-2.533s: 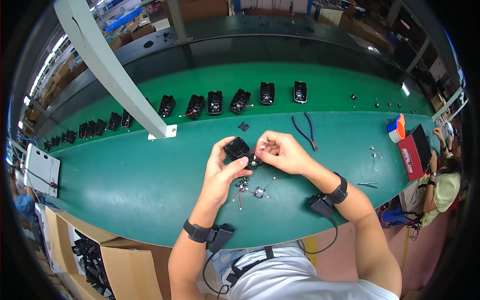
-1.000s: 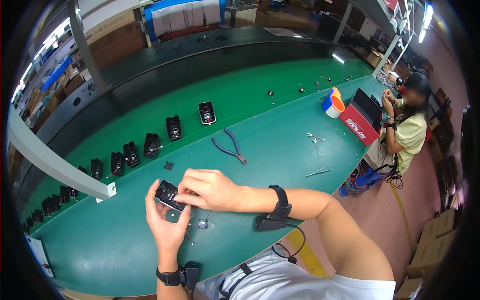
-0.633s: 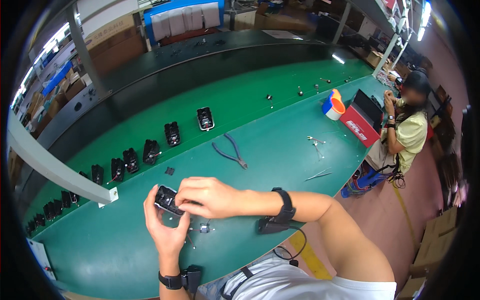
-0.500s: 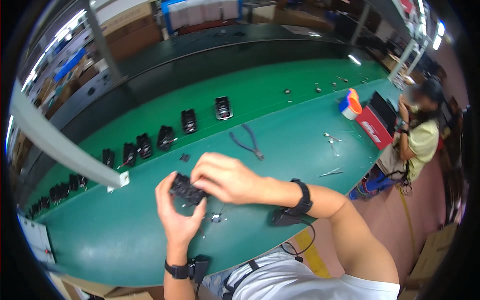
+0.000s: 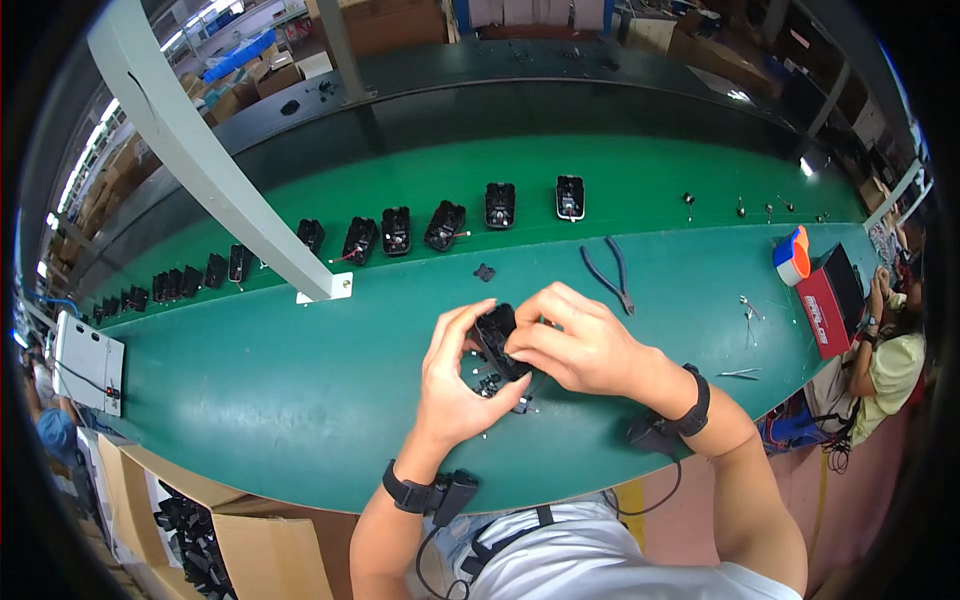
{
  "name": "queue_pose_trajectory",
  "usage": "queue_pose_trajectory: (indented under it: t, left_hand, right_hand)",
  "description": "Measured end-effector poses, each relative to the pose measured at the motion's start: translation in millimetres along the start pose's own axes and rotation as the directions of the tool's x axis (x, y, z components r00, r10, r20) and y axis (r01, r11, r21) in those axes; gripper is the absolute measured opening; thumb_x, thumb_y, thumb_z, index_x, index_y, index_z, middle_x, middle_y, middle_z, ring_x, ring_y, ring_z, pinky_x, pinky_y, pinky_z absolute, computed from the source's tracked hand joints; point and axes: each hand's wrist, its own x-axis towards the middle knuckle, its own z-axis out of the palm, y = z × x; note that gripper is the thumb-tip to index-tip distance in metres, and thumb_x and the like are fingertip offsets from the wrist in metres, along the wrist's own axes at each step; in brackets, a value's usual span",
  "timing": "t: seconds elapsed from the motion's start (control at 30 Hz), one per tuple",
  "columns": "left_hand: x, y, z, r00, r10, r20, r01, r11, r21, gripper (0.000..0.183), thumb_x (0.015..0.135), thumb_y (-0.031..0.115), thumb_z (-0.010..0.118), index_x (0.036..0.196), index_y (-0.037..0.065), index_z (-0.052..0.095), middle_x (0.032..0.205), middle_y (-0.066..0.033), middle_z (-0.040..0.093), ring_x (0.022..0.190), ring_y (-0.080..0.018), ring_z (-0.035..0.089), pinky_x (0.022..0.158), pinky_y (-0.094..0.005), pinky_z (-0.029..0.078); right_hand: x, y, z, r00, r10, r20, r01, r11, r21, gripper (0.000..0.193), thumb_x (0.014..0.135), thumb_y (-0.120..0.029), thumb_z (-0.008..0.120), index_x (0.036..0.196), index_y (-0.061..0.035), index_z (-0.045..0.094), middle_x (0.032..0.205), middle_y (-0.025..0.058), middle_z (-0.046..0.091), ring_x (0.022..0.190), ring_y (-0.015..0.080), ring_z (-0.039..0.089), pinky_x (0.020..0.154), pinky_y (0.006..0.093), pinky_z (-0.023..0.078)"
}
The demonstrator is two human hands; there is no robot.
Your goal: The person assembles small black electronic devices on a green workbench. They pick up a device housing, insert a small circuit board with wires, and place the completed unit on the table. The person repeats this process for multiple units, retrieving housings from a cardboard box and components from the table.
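My left hand [image 5: 452,385] is wrapped around a black plastic housing [image 5: 497,335], tilted with its hollow side facing up. Thumb and fingers grip its opposite edges. My right hand [image 5: 580,345] reaches over the housing, its fingertips pinched together inside the cavity; what they hold, if anything, is hidden. On the bench just below the housing lie small dark parts with thin wires [image 5: 490,384], partly covered by my hands. A small black flat piece [image 5: 484,272] rests beyond my hands. Pliers [image 5: 610,275] with blue handles lie to their right.
A row of black housings [image 5: 396,231] stands on the bright green strip. A grey post [image 5: 200,150] rises at left. Tweezers [image 5: 740,374], a red box [image 5: 825,310] and an orange-blue container [image 5: 793,256] sit at right, near another person [image 5: 890,370]. Cardboard box [image 5: 270,555] lower left.
The view has swung left, so the bench appears shifted right. The housing in my left hand now shows its hollow side, and my right fingertips have moved into it.
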Motion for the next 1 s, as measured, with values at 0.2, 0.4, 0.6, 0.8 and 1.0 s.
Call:
queue_pose_trajectory:
  t: [0.2, 0.4, 0.6, 0.8, 1.0]
  left_hand:
    - [0.9, -4.9, -0.3, 0.999, -0.049, 0.002, 0.048, 0.971, -0.235, 0.084, 0.067, 0.002, 0.083, 0.141, -0.006, 0.044, 0.129, -0.0095, 0.05, 0.122, -0.0207, 0.056, 0.102, -0.0343, 0.047]
    - [2.3, -4.4, 0.5, 0.999, -0.043, -0.03, 0.037, 0.986, -0.162, 0.083, 0.068, 0.002, 0.082, 0.142, -0.005, 0.044, 0.128, -0.0097, 0.05, 0.119, -0.0206, 0.057, 0.102, -0.0341, 0.047]
    - [2.1, -0.6, -3.2, 1.0, 0.02, -0.019, -0.019, 0.999, 0.028, 0.085, 0.066, 0.006, 0.083, 0.143, -0.003, 0.049, 0.124, -0.0102, 0.052, 0.115, -0.0197, 0.057, 0.095, -0.0329, 0.05]
    - [1.8, -2.5, 0.1, 0.994, 0.107, -0.006, -0.105, 0.983, 0.149, 0.091, 0.061, 0.011, 0.087, 0.144, 0.001, 0.05, 0.116, -0.0118, 0.058, 0.102, -0.0198, 0.062, 0.084, -0.0311, 0.053]
    - [3.5, -9.2, -8.8, 0.955, 0.23, -0.188, -0.194, 0.962, 0.192, 0.086, 0.059, 0.02, 0.094, 0.135, 0.001, 0.059, 0.117, -0.0133, 0.059, 0.093, -0.0218, 0.066, 0.073, -0.0318, 0.055]
  right_hand:
    - [-2.2, 1.6, 1.6, 0.998, 0.035, -0.048, -0.032, 0.998, 0.061, 0.014, 0.079, -0.007, 0.075, 0.09, -0.0066, 0.066, 0.092, 0.0069, 0.058, 0.081, 0.0251, 0.059, 0.068, 0.0353, 0.052]
    - [-7.0, -5.5, 17.9, 0.969, 0.207, -0.139, -0.177, 0.964, 0.198, 0.014, 0.078, -0.005, 0.076, 0.089, -0.0041, 0.067, 0.09, 0.0086, 0.059, 0.08, 0.0262, 0.059, 0.069, 0.0367, 0.051]
    - [-8.5, -1.6, 12.9, 0.988, 0.139, -0.06, -0.133, 0.987, 0.093, 0.013, 0.08, -0.004, 0.074, 0.09, -0.004, 0.066, 0.089, 0.0083, 0.057, 0.081, 0.0264, 0.058, 0.07, 0.0371, 0.051]
    - [-19.0, 5.7, 21.2, 0.984, 0.178, -0.011, -0.173, 0.968, 0.181, 0.012, 0.081, -0.006, 0.074, 0.093, -0.0049, 0.071, 0.107, 0.0102, 0.059, 0.088, 0.0264, 0.061, 0.078, 0.0375, 0.052]
    - [-12.7, 7.8, 3.5, 0.955, 0.25, 0.16, -0.295, 0.727, 0.62, 0.026, 0.085, -0.01, 0.071, 0.111, -0.005, 0.075, 0.146, 0.0197, 0.048, 0.133, 0.0324, 0.051, 0.109, 0.0446, 0.043]
